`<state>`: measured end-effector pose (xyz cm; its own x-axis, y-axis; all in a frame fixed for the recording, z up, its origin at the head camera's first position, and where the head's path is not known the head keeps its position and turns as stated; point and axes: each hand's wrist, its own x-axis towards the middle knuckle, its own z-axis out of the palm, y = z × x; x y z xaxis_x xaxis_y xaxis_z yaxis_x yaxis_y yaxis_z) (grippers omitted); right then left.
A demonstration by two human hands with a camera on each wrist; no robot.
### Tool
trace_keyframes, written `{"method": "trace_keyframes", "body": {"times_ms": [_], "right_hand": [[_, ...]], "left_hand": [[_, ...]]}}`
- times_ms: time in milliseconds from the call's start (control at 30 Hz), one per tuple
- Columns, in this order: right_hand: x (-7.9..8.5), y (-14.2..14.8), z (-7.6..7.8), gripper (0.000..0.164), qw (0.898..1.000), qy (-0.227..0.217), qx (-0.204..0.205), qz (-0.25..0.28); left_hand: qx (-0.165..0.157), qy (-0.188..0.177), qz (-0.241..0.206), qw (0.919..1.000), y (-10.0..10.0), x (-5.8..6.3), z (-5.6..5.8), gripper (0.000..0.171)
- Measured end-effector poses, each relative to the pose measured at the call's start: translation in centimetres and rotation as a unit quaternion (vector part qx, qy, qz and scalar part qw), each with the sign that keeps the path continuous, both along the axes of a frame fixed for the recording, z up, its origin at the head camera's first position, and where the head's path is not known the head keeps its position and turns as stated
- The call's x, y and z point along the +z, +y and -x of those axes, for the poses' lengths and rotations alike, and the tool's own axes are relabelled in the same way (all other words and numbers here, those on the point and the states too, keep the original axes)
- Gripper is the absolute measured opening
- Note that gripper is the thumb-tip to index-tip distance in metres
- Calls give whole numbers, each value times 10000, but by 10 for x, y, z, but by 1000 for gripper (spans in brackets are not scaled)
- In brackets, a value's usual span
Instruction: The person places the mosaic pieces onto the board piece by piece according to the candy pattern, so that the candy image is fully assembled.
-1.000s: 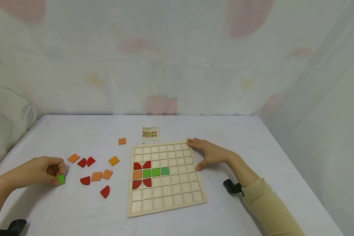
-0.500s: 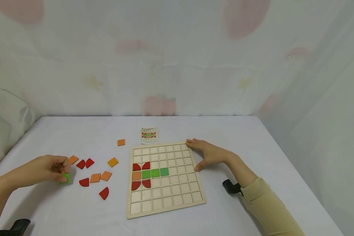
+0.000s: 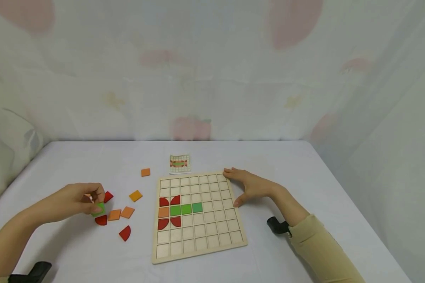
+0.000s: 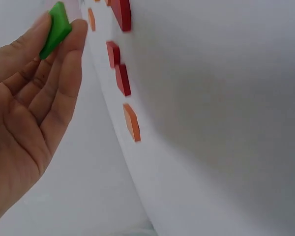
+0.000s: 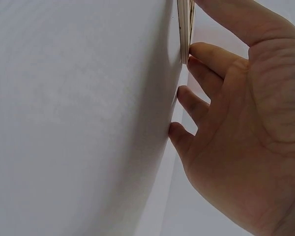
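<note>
My left hand (image 3: 74, 198) pinches a green square tile (image 4: 56, 30) between thumb and fingertips, held up off the table in the left wrist view. Below and around it lie loose red quarter-circle tiles (image 3: 125, 233) and orange square tiles (image 3: 127, 212), some partly hidden by the hand. At the wooden grid board (image 3: 216, 237), my right hand (image 3: 253, 185) touches the right edge, its fingers spread and relaxed. Red quarter-circle tiles (image 3: 163, 224), an orange square tile (image 3: 163, 212) and a row of green square tiles (image 3: 186, 209) sit in cells on the board's left side.
A small printed pattern card (image 3: 180, 164) lies just behind the board. A yellow-orange tile (image 3: 135, 195) and another orange tile (image 3: 145, 172) lie left of the board. The white-covered table (image 3: 269, 259) ends at a hanging cloth behind.
My left hand has moved right with the green tile, from beside the loose tiles to above them, and now covers some. The right hand stays at the board's edge.
</note>
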<state>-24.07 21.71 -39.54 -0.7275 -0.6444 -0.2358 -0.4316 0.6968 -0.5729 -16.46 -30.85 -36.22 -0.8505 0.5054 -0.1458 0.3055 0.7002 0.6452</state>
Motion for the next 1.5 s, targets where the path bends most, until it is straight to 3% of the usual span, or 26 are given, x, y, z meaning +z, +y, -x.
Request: {"method": "trace_keyframes", "body": {"times_ms": [367, 733, 1167, 1367, 1500], "right_hand": [[1, 0, 0, 109, 10000, -14, -18, 8], [2, -3, 1, 109, 10000, 59, 70, 9], [0, -2, 3, 110, 10000, 30, 2, -16], [1, -1, 2, 109, 10000, 29, 24, 73], [1, -1, 4, 109, 9999, 73, 67, 36]], "left_hand": [[524, 215, -237, 9981, 69, 7, 4, 21], [587, 508, -696, 9946, 147, 2, 4, 17], [-122, 349, -841, 9958, 226, -10, 12, 14], [-365, 350, -804, 9955, 249, -15, 20, 8], [-361, 365, -691, 9963, 257, -17, 25, 7]]}}
